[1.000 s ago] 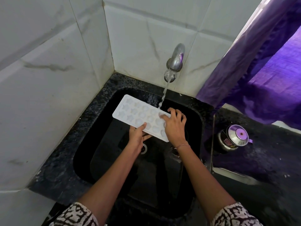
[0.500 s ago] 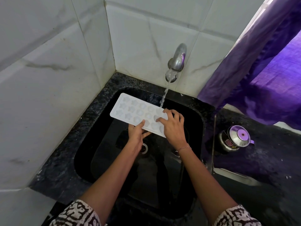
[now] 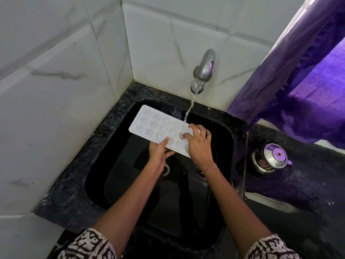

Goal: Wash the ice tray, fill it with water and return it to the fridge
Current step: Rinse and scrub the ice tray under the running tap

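Observation:
A white ice tray (image 3: 153, 124) with star and heart moulds is held level over the black sink (image 3: 104, 165). My left hand (image 3: 158, 152) grips its near edge, thumb on top and fingers underneath. My right hand (image 3: 197, 144) lies on the tray's right end, fingers spread and bent, fingertips in the moulds. Water runs from the steel tap (image 3: 204, 70) onto the tray's right end, just by my right fingers.
White marbled tiles close the corner at the left and back. A purple curtain (image 3: 291, 81) hangs at the right. A small steel pot with a lid (image 3: 268, 159) stands on the dark counter right of the sink. The drain (image 3: 166, 169) lies below my left hand.
The tray has shifted a little to the left under the stream. My right fingers have moved across the moulds at its right end. My left hand keeps its hold.

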